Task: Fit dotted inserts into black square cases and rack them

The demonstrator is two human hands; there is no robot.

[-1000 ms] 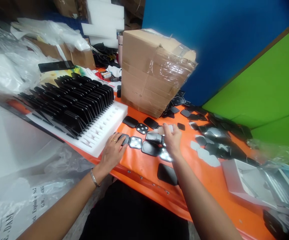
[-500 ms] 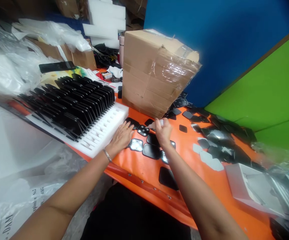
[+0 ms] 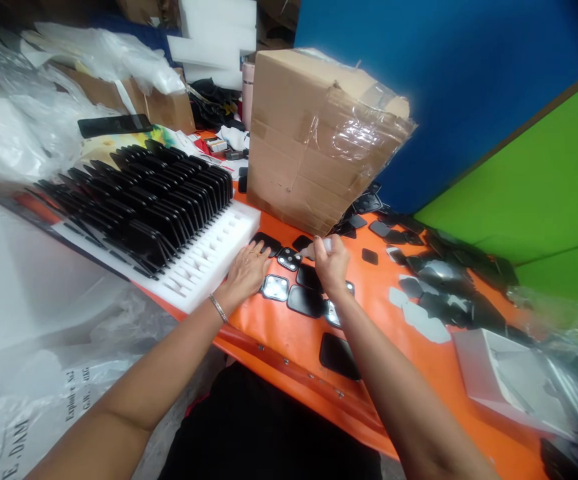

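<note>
My right hand (image 3: 333,265) is closed round a small white squeeze bottle (image 3: 311,251) with a narrow nozzle. Its tip points left, at the edge of a small black square plate (image 3: 289,259) with pale round spots; whether it touches cannot be told. My left hand (image 3: 249,269) lies with its fingers stretched out beside that plate, fingertips at a black plate (image 3: 267,244). Nearer to me are a plate with a shiny pale middle (image 3: 275,287) and a plain black rounded plate (image 3: 305,301). Another spotted plate (image 3: 333,313) is partly hidden by my right forearm.
A white foam rack (image 3: 203,257) at left holds rows of upright black plates (image 3: 153,200). A tall cardboard box (image 3: 289,140) stands behind my hands. Loose black pieces (image 3: 439,300) and pale grey sheets (image 3: 426,323) lie at right, near an open white box (image 3: 489,373).
The bottle's tip has shifted slightly across the spotted plate with my right hand. My left hand stays in place. The whole view has moved a little.
</note>
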